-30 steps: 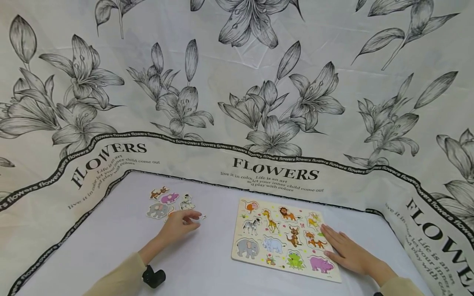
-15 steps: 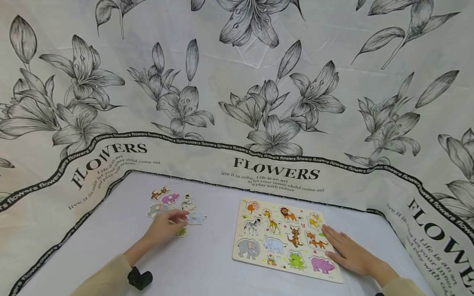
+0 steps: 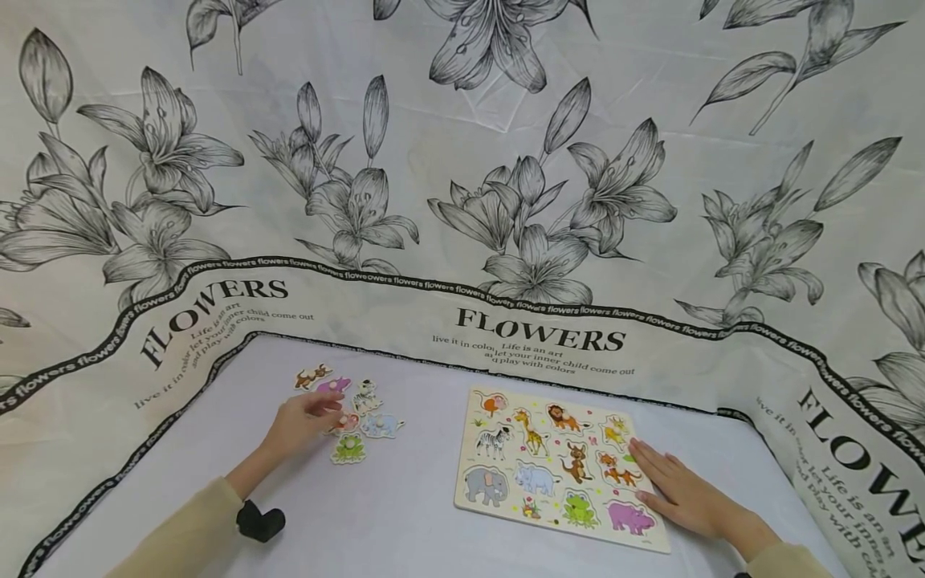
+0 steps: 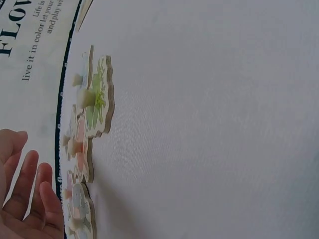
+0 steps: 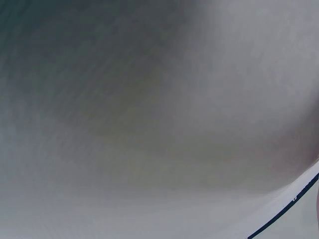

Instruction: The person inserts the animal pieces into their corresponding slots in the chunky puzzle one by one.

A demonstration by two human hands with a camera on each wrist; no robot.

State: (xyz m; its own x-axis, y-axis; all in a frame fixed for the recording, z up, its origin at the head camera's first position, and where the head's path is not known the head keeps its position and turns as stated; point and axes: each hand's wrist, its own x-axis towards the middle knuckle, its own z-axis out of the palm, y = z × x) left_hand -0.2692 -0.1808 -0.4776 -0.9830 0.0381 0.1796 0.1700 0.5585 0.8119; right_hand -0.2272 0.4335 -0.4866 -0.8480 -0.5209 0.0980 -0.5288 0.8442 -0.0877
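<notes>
In the head view, my left hand [image 3: 303, 421] is over the left part of a cluster of animal puzzle pieces, hiding the elephant piece. Its fingers are loosely bent, and the left wrist view shows nothing between them. Around it lie a brown animal piece [image 3: 312, 376], a purple hippo piece [image 3: 336, 385], a zebra piece [image 3: 366, 396], a blue rhino piece [image 3: 379, 425], a partly covered reddish piece [image 3: 350, 421] and a green frog piece [image 3: 348, 449]. Small pale knobs stand up from the pieces. My right hand [image 3: 682, 498] lies with straight fingers against the right edge of the wooden puzzle board [image 3: 462, 496].
Printed animals such as a lion, a giraffe and a frog cover the board. White cloth [image 3: 390, 514] spreads under everything, and a flower-printed curtain [image 3: 405, 201] rises behind. A black wrist device [image 3: 260, 522] sits by the left sleeve [image 3: 181, 530].
My left hand has moved left across the pieces, uncovering the blue rhino and the frog and covering the elephant. The right hand stays at the board's edge.
</notes>
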